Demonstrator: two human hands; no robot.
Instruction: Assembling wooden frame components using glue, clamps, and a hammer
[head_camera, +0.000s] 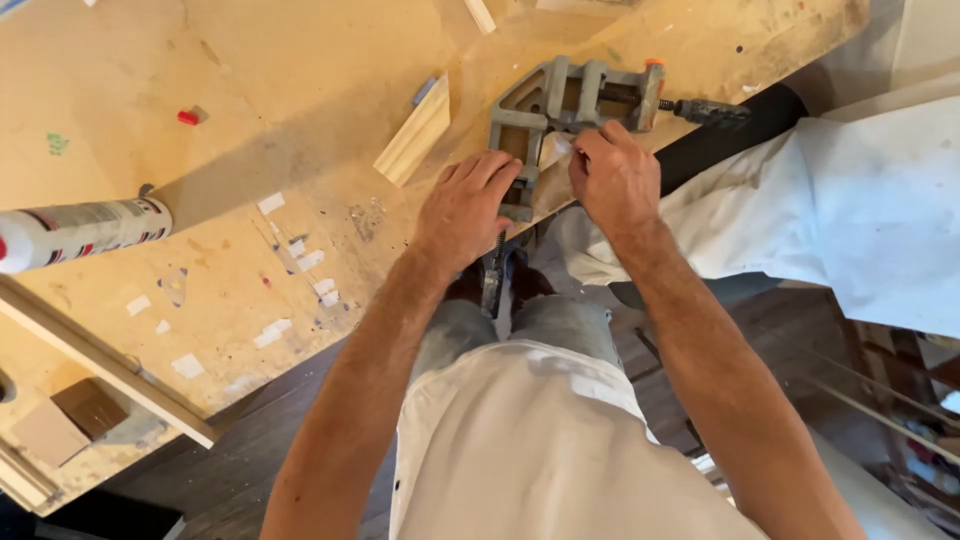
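Hands meet on a grey corner clamp (560, 105) at the counter (250, 90) edge: left hand (465, 205) lies flat, fingers together, on its near leg; right hand (612, 175) curls beside it. Both reach equally; screws point right and toward the person.

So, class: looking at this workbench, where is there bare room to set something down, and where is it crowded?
Free: the wide bare board between the red cap, the wood block and the tube. Crowded: the bench edge where the left hand and right hand work at the corner clamp, and the tape-scrap patch.
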